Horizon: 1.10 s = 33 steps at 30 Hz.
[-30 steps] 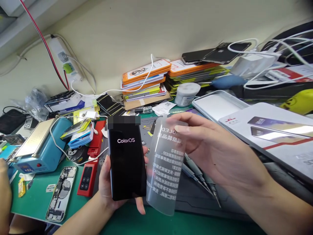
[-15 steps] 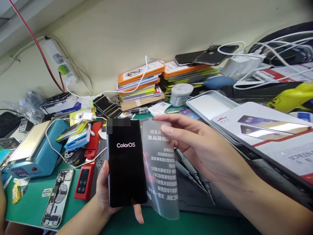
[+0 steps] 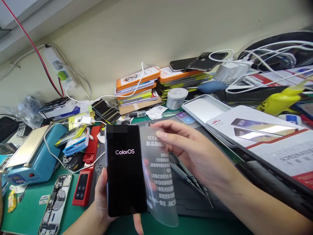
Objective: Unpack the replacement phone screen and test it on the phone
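My left hand [image 3: 101, 199] is wrapped round a black smartphone [image 3: 125, 176] from behind, thumb along its left edge. White "ColorOS" lettering glows on the dark screen. In a pinch between thumb and fingers, my right hand [image 3: 179, 137] has the top of a clear screen protector film [image 3: 160, 182] with mirrored printed text. The film curls at its lower end and hangs close along the phone's right edge; whether the two touch I cannot tell. Behind the right hand, several pointed tweezers [image 3: 189, 178] lie on a dark mat [image 3: 207, 204].
An opened phone [image 3: 56, 204] lies at the left by a red device [image 3: 83, 187] and a blue machine with a metal plate [image 3: 36, 166]. Stacked boxes [image 3: 137, 80] and a white tub [image 3: 177, 99] stand along the wall. A large white box [image 3: 259, 130] lies at the right.
The view has tilted slightly, so the bench sits a little lower and further left. Both hands keep their holds, and the film's top is a little nearer the phone.
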Motion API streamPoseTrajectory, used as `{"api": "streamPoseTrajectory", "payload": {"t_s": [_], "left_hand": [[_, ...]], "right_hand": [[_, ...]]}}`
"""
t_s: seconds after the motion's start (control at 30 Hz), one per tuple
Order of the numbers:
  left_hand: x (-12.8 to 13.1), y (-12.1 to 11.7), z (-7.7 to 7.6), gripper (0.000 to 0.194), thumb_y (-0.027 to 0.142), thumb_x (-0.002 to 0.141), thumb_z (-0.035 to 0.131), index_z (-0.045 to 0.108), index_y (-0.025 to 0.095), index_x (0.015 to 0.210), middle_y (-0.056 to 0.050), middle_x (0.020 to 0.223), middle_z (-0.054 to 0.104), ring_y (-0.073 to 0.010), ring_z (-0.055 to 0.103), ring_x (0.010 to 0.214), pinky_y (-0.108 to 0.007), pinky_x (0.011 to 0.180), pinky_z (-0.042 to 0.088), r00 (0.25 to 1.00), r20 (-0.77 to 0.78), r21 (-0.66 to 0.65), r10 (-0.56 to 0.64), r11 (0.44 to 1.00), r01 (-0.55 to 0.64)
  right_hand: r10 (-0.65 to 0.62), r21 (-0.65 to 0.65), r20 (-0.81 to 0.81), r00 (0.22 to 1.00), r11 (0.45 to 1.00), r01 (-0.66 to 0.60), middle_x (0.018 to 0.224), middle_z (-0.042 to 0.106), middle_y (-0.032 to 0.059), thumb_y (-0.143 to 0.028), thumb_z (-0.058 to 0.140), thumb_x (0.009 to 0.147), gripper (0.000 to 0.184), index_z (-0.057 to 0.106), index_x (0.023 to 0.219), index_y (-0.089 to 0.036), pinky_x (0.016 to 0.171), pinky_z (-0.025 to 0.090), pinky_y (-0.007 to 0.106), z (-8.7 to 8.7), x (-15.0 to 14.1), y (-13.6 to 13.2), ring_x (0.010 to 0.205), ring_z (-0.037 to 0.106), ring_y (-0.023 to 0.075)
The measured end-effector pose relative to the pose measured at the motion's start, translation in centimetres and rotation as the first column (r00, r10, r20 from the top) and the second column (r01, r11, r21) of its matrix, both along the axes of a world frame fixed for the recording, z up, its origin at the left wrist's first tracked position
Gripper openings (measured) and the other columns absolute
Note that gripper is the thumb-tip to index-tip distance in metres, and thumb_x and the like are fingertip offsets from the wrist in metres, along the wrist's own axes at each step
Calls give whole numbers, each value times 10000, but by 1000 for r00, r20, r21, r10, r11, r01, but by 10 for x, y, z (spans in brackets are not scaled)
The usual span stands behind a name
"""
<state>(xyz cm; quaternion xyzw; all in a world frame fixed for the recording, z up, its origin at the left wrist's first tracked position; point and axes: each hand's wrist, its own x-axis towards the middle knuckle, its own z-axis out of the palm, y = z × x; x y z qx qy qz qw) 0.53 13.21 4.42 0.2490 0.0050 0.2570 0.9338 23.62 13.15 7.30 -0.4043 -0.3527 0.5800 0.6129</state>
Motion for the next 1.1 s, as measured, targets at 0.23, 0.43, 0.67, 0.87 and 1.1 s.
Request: {"api": "streamPoseTrajectory", "payload": {"t_s": [0.23,0.43,0.67,0.87,1.1], "left_hand": [[-1,-1,-2,845,686,934,654,524,123,1550,-89,1484,685,-248,684,1315,-259,756,672,998,-55,-16,20,1000,-21],[1,-2,1,786,717,870,709,670,175,1438,-74,1350,764,-245,725,1212,-334,1080,541,982,-159,38,103,994,-98],[4,-3,1,818,672,887,723,617,112,1474,-62,1355,758,-203,727,1193,-277,1069,528,992,-84,17,95,995,-94],[7,-5,-3,785,684,898,710,669,95,1415,-92,1315,763,-199,742,1125,-246,990,562,994,-19,67,103,993,-102],[8,-10,-11,811,685,927,676,620,74,1458,-85,1344,754,-181,736,1160,-247,1038,542,995,43,90,89,992,-92]], "right_hand": [[-23,-27,-6,1000,999,23,896,710,-8,-445,792,884,215,795,1010,-271,658,530,229,-4,1,1,742,624,135],[-187,32,26,982,982,186,1111,759,35,-561,771,898,326,809,1067,-285,912,526,317,-13,-4,6,1082,668,230],[-461,81,14,887,885,458,565,461,-65,-649,826,835,423,699,772,-251,600,339,273,-11,-2,6,609,399,130],[-443,73,-12,896,894,443,716,596,-22,-595,866,813,368,724,847,-257,654,402,306,-8,-4,8,702,506,160],[-400,66,15,916,915,398,777,625,-5,-613,825,849,360,739,832,-264,740,458,321,-14,-5,6,785,552,191]]}}
